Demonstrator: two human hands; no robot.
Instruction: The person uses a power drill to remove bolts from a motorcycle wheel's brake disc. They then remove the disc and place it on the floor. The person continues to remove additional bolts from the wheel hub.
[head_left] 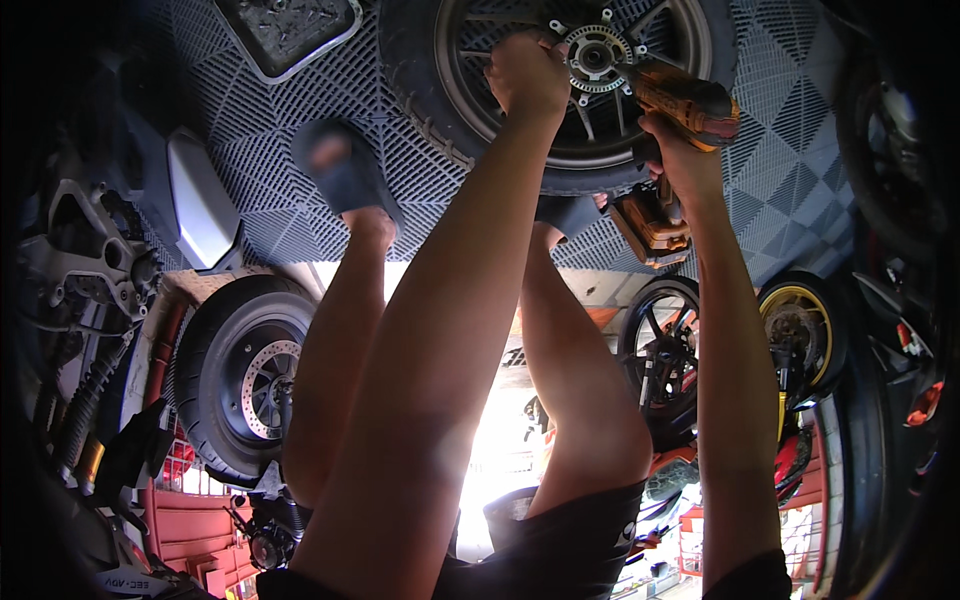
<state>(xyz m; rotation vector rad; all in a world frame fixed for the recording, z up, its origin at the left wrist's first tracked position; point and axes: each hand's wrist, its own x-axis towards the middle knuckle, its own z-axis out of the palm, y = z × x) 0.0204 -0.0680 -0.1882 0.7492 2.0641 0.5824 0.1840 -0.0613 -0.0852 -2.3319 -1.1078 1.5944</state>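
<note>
A motorcycle wheel (pixel 420 60) with a dark tyre and spoked rim lies flat on the mat, a toothed metal ring (pixel 598 85) at its hub. My left hand (pixel 528 72) is closed at the left side of the hub; what its fingers hold is hidden. My right hand (pixel 680 160) grips an orange-and-black cordless power tool (pixel 680 105), its nose pointing at the hub and its battery base (pixel 645 230) below by the tyre.
A metal tray (pixel 345 25) sits at upper left on the patterned grey mat (pixel 790 170). My sandalled feet (pixel 340 170) are below the wheel. Motorcycle parts (pixel 85 250) crowd the left. Other wheels (pixel 225 370) and motorcycles (pixel 800 340) surround the area.
</note>
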